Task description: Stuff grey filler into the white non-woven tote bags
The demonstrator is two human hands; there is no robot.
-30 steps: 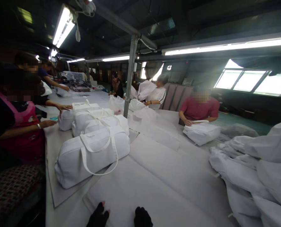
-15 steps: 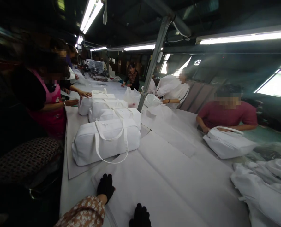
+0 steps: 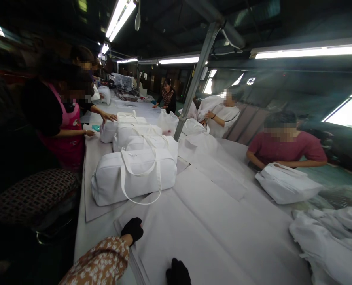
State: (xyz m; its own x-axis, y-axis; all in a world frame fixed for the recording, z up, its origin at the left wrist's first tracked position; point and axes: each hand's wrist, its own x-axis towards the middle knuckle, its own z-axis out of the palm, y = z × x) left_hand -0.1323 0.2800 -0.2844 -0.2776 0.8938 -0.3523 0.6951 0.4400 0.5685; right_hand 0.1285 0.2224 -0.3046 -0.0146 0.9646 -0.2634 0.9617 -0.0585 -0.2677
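Observation:
My left hand (image 3: 132, 230), in a black glove with bare fingertips and a brown patterned sleeve, rests curled on the large white sheets (image 3: 211, 233) covering the table. Its fingers are folded in, and what they may hold is hidden. At the bottom edge my right hand (image 3: 178, 273), also black-gloved, lies on the same sheets with its fingers drawn together; the frame cuts off the rest of it. Beyond my left hand stands a white duffel bag (image 3: 134, 178) with its strap loops hanging down the front. Several similar white bags line up behind it.
A co-worker in a pink apron (image 3: 70, 138) stands at the left beside a patterned stool (image 3: 33, 194). Across the table, a person in a red shirt (image 3: 285, 146) handles a white bag (image 3: 288, 184). White fabric (image 3: 330, 237) is heaped at right. A metal post (image 3: 196, 79) rises mid-table.
My left hand's fingers have gone from spread to curled, and my right hand's have drawn together. The aproned co-worker's near hand has moved back from the bags.

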